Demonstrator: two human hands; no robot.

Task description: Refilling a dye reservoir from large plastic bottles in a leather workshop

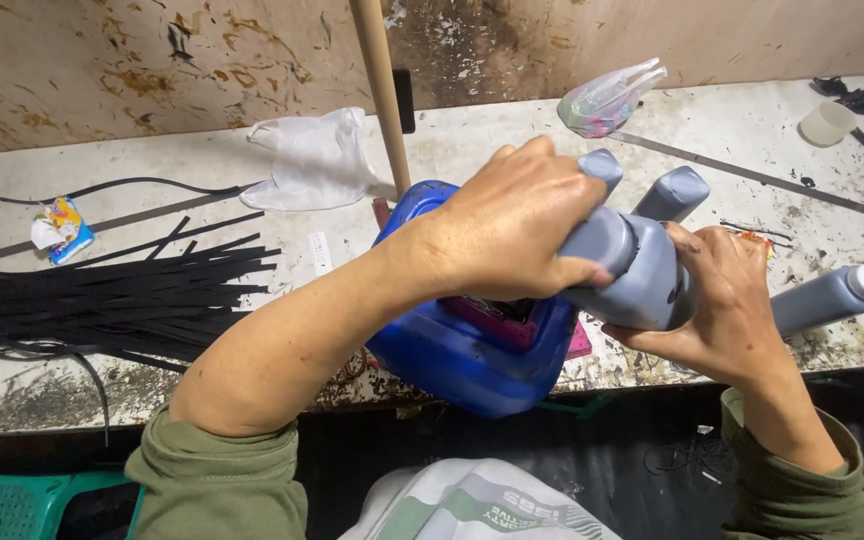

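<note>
Both hands are gripping a grey plastic bottle (632, 275) at frame centre above the blue jug (472, 355): left hand (512, 225) clamping its top, right hand (727, 300) cupping underneath; looking rigid, smooth, maybe slippery, best held around the body

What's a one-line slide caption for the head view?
Left hand and right hand grip a grey bottle above a blue plastic container on a stained workbench.

I see a grey plastic bottle (632, 275) lying sideways in the air above a blue jug (462, 355), gripped from both sides, its smooth body tilted slightly.
</note>
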